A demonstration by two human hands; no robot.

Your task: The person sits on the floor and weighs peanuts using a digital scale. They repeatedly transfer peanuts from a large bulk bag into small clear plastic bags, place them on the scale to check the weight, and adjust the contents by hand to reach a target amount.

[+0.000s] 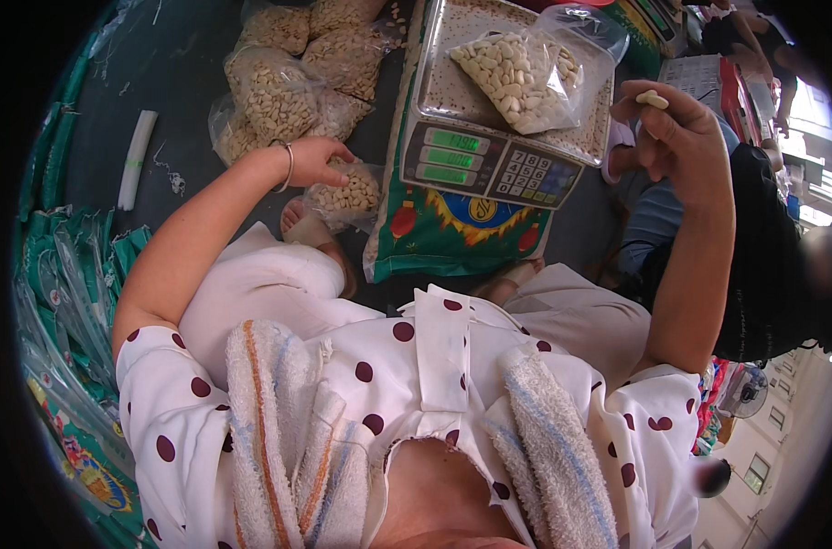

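Note:
My left hand (320, 160) grips the top of a small clear bag of pale flat seeds (343, 199) beside the scale. My right hand (667, 133) is raised at the scale's right, pinching a few of the seeds (652, 99). A larger bag of seeds (507, 82) lies on the metal pan of the digital scale (507, 169), whose displays are lit green. The scale stands on a full green printed sack (416, 247).
Several bags of seeds (274, 96) are piled at upper left, near a white roll (137, 160). Green printed sacks (54, 311) lie along the left. A co-worker in blue jeans (649, 229) is close on the right, with others behind.

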